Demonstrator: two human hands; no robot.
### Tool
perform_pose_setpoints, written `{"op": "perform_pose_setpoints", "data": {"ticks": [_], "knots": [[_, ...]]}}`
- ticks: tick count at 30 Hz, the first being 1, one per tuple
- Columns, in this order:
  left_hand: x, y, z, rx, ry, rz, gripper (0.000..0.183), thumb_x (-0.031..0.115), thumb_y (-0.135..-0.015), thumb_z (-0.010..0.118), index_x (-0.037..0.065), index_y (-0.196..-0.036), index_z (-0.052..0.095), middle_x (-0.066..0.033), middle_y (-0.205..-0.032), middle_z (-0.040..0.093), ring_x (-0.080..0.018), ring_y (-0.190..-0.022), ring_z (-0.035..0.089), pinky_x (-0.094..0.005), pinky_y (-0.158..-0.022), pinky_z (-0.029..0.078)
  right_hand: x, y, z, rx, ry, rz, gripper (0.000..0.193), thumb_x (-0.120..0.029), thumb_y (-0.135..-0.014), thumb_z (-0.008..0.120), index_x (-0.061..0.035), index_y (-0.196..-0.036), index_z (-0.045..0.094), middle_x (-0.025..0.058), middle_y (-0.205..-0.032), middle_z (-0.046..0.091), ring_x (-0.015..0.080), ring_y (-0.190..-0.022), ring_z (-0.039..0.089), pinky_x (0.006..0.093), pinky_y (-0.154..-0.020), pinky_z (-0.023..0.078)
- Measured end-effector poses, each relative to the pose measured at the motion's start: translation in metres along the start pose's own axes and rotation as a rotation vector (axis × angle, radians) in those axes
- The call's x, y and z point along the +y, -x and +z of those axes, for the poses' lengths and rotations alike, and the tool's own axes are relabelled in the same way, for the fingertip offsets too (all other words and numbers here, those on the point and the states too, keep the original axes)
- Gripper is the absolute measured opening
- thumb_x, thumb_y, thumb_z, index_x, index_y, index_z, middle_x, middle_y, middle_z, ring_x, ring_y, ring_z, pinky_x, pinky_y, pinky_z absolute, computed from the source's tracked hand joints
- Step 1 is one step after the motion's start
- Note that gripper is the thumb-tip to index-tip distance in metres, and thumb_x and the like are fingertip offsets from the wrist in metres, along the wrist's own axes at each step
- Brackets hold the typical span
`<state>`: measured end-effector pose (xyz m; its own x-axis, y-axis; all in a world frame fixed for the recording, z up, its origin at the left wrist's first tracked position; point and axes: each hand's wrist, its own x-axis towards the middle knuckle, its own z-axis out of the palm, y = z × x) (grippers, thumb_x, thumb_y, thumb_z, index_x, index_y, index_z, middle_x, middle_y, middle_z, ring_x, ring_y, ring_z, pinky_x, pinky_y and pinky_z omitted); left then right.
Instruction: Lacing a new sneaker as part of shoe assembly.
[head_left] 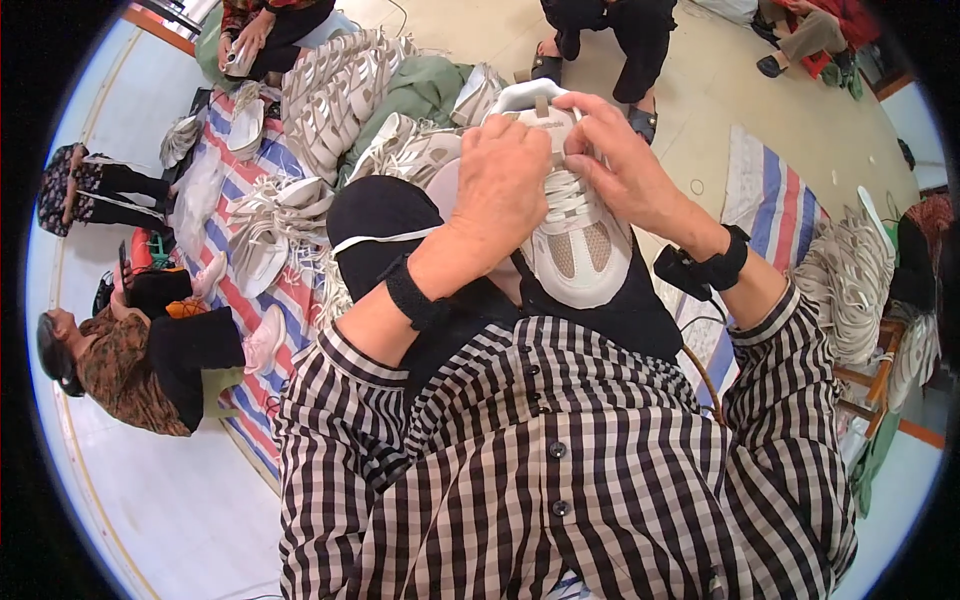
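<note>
Nearest: checked shirt [460,480]. Beyond, on dark trousers [650,325]: pale shoe [585,265], toe toward torso, directly under both hands. Left hand [500,185] curled, grip hidden; right hand [625,175] equally near, thumb and forefinger parted.

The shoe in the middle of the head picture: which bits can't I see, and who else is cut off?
All in the head view:
- Shoe: its sole faces away from the camera, and the hands cover part of its upper.
- Left hand: its fingertips are hidden behind the hand itself, so I can't tell what they pinch.
- Person at the top middle: cut off by the top edge; mostly just legs and feet show.
</note>
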<state>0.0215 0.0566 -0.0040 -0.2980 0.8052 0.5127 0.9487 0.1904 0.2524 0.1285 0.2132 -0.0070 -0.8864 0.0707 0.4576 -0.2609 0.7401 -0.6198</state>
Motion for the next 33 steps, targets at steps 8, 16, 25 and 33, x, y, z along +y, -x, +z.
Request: {"op": "perform_pose_setpoints", "data": {"ticks": [8, 16, 25, 33], "knots": [[-0.015, -0.005, -0.018, -0.091, 0.460, -0.244, 0.010, 0.000, -0.083, 0.061, 0.003, -0.092, 0.060, -0.0050, -0.081, 0.060, -0.0187, -0.077, 0.058, -0.0309, -0.074, 0.046, 0.002, 0.000, -0.013, 0.121, -0.465, 0.220, 0.007, -0.003, -0.088, 0.056, -0.0028, -0.084, 0.050, 0.0085, -0.128, 0.054, 0.0163, -0.112, 0.051, 0.0306, -0.098, 0.041], [-0.025, -0.015, -0.040, -0.309, 1.074, -0.513, 0.006, 0.004, -0.088, 0.060, -0.001, -0.092, 0.062, 0.0011, -0.083, 0.060, -0.0070, -0.072, 0.054, -0.0209, -0.070, 0.044, 0.028, 0.049, -0.096, 0.263, -0.563, 0.347, 0.007, -0.010, -0.095, 0.055, -0.0034, -0.093, 0.058, 0.0107, -0.113, 0.062, 0.0160, -0.103, 0.059, 0.0291, -0.089, 0.050], [-0.009, -0.002, -0.048, -0.272, 0.929, -0.432, 0.006, 0.005, -0.087, 0.058, 0.001, -0.089, 0.062, 0.0001, -0.074, 0.060, -0.0084, -0.068, 0.053, -0.0241, -0.064, 0.043, 0.089, 0.126, -0.223, 0.664, -0.948, 0.545, 0.020, -0.009, -0.096, 0.055, 0.0038, -0.112, 0.058, 0.0145, -0.111, 0.064, 0.0172, -0.094, 0.064, 0.0296, -0.087, 0.054], [0.001, 0.000, -0.052, -0.272, 0.871, -0.374, 0.006, 0.003, -0.087, 0.059, 0.001, -0.092, 0.061, -0.0054, -0.074, 0.062, -0.0144, -0.068, 0.058, -0.0292, -0.066, 0.047, 0.102, 0.220, -0.315, 0.798, -0.516, 0.512, 0.032, -0.004, -0.097, 0.049, 0.0089, -0.126, 0.051, 0.0178, -0.127, 0.057, 0.0214, -0.118, 0.055, 0.0295, -0.102, 0.044]]}}
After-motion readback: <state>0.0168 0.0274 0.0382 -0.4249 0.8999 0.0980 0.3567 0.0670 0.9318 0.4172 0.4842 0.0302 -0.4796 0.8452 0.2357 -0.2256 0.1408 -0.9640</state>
